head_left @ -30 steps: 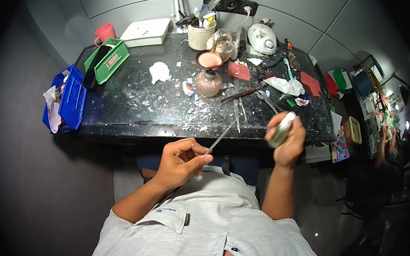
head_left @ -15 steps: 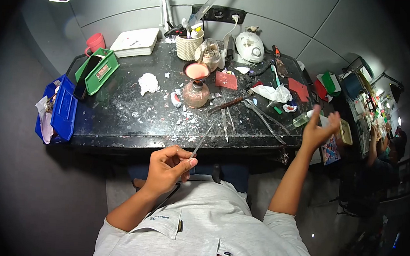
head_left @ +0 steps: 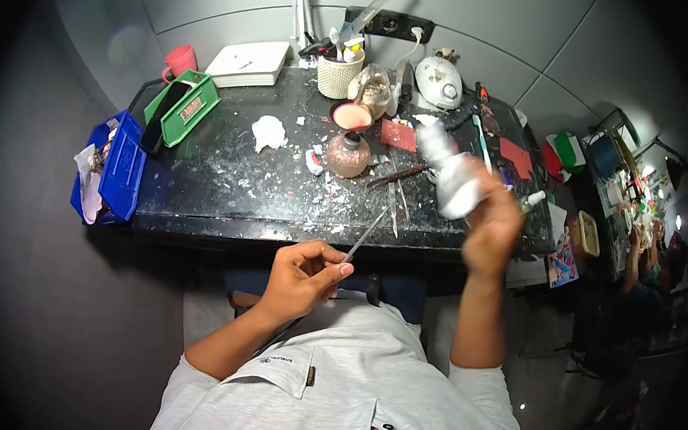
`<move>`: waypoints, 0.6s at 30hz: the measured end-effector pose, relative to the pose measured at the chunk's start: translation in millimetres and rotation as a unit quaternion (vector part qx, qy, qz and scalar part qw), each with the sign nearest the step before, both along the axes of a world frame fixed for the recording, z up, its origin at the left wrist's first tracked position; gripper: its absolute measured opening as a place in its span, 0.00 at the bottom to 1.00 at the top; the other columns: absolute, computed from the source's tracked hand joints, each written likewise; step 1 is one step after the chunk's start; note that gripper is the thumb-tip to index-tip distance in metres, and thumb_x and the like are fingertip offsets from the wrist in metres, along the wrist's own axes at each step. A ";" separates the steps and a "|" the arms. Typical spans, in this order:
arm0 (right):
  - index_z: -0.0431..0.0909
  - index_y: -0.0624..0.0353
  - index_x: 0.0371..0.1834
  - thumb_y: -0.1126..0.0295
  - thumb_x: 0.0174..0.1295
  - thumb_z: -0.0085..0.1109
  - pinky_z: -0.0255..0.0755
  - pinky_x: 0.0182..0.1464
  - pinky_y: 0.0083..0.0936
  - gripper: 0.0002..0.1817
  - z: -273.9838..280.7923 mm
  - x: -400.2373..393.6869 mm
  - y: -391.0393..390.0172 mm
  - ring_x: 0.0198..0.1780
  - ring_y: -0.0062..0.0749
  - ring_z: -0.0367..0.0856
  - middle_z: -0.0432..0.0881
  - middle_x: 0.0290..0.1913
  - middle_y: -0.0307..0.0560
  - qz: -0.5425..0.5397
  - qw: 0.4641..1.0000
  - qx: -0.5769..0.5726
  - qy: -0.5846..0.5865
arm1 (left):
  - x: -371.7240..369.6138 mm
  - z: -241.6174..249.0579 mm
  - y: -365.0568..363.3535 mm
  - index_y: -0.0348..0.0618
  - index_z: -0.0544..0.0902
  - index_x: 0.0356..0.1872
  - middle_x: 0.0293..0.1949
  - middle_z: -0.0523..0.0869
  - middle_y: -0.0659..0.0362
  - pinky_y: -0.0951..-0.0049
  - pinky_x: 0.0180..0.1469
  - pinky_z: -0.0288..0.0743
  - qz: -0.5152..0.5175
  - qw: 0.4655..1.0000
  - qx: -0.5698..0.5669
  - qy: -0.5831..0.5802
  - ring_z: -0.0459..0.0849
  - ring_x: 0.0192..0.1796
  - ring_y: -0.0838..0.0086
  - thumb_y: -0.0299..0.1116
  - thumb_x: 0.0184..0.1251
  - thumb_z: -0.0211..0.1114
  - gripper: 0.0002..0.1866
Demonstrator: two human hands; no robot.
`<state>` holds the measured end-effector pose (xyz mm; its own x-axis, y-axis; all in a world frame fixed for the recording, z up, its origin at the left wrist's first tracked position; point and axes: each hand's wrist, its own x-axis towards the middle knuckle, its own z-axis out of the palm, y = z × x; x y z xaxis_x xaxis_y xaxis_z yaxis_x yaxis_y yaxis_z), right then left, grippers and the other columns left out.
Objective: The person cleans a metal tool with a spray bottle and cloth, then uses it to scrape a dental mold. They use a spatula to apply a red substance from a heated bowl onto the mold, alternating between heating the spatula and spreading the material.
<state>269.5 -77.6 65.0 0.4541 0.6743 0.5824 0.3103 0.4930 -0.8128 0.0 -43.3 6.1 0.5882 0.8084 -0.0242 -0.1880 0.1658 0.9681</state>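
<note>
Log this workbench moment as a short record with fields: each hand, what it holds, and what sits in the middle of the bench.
left hand: pinches a thin metal tool, tip pointing toward the bench edge
right hand: raised over the bench's right side, blurred, gripping a crumpled white cloth
bench: dark top, strewn with pale debris
centre: round glass burner with a pink bowl behind it
left edge: blue bin, green tray
</note>
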 end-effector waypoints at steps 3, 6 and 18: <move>0.80 0.68 0.48 0.85 0.66 0.63 0.79 0.56 0.24 0.09 -26.8 -79.4 -28.3 0.53 0.27 0.86 0.88 0.50 0.50 0.155 0.965 -0.089 0.190 | 4.5 -1.0 -3.1 0.31 0.87 0.38 0.26 0.85 0.61 0.81 0.21 0.72 -0.019 0.999 0.044 0.015 0.82 0.22 0.82 0.24 0.68 0.74 0.06; 0.77 0.67 0.49 0.83 0.64 0.69 0.78 0.54 0.19 0.14 -56.5 -64.8 -32.7 0.50 0.23 0.86 0.88 0.48 0.50 0.175 0.943 -0.054 0.279 | 6.8 -3.0 -6.3 0.30 0.88 0.37 0.26 0.84 0.61 0.81 0.22 0.71 -0.006 0.988 0.145 0.046 0.82 0.22 0.83 0.24 0.67 0.75 0.06; 0.75 0.68 0.48 0.89 0.57 0.67 0.82 0.46 0.19 0.17 -57.9 -17.9 -36.6 0.41 0.24 0.89 0.90 0.42 0.49 0.184 0.948 -0.022 0.257 | 2.4 23.0 -7.4 0.31 0.87 0.34 0.27 0.82 0.56 0.74 0.28 0.68 -0.057 0.944 0.310 0.100 0.78 0.25 0.74 0.22 0.64 0.74 0.04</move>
